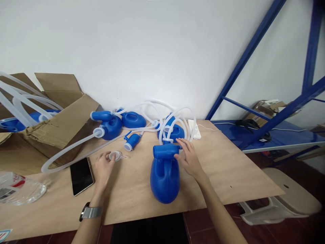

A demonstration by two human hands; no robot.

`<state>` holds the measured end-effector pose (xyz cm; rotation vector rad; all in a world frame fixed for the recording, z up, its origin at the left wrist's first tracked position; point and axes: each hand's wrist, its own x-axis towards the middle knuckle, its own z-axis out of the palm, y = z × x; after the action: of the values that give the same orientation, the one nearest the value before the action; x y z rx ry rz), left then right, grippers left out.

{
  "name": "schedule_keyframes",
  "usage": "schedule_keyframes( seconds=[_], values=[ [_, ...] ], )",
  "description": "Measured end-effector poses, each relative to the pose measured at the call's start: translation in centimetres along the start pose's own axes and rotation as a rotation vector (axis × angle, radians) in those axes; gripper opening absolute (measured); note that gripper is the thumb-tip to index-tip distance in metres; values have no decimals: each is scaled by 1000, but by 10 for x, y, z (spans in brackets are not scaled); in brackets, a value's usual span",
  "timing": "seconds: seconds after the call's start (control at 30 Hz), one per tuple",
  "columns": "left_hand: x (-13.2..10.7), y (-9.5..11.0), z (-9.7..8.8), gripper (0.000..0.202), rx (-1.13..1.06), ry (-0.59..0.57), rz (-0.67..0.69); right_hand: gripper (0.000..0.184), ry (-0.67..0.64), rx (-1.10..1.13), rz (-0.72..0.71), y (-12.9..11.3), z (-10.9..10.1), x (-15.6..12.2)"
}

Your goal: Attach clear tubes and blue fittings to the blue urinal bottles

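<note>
My left hand [103,170] rests on the plywood tabletop [142,200], its fingertips pinching a small white plastic cap [115,156]. My right hand [189,158] has its fingers spread at the neck end of a large blue plastic bottle [164,179], which lies on its side with the wide neck [165,151] pointing left. Behind it, a tangle of clear tubing [177,115] loops over another blue bottle [170,128]. Further left lie two more blue bottles [110,127] [133,119] and a small blue fitting with a white end [132,141].
A black smartphone [81,176] lies on the table left of my left hand. An open cardboard box [56,122] with tubing and blue parts sits at the left, near a clear plastic bag [20,189]. A white wall stands behind. Blue metal shelving [266,132] and a beige stool [291,189] are at the right.
</note>
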<state>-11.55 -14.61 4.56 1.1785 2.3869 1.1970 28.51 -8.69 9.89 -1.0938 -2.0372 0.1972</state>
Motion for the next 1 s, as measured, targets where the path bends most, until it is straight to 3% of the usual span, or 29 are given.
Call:
schedule_keyframes(
  seconds=[0.17, 0.23, 0.33, 0.43, 0.5, 0.63, 0.73, 0.8, 0.9, 1.0],
  values=[
    [-25, 24, 1, 42, 5, 24, 145, 54, -62, 283, 337, 14, -6, 16],
    [-46, 40, 5, 45, -131, -115, 226, 54, -141, 436, 407, 18, -11, 26],
    [-89, 64, 20, 58, -257, -439, 410, 54, -258, 565, 448, 20, -18, 39],
    [-131, 78, 44, 107, -245, -571, 507, 54, -338, 631, 472, 19, -21, 47],
    [-152, 82, 61, 116, -292, -565, 448, 53, -347, 676, 501, 20, -21, 49],
    [-186, 89, 87, 107, -379, -448, 318, 52, -285, 746, 554, 20, -22, 48],
    [-209, 101, 102, 112, -454, -374, 205, 57, -214, 780, 560, 18, -22, 50],
    [-220, 111, 111, 124, -583, -412, 122, 52, -207, 800, 554, 14, -19, 51],
    [-224, 123, 120, 125, -875, -521, -1, 51, -226, 826, 528, 8, -10, 48],
    [-212, 129, 120, 113, -1013, -516, -78, 54, -181, 804, 484, 4, -1, 42]
  ],
)
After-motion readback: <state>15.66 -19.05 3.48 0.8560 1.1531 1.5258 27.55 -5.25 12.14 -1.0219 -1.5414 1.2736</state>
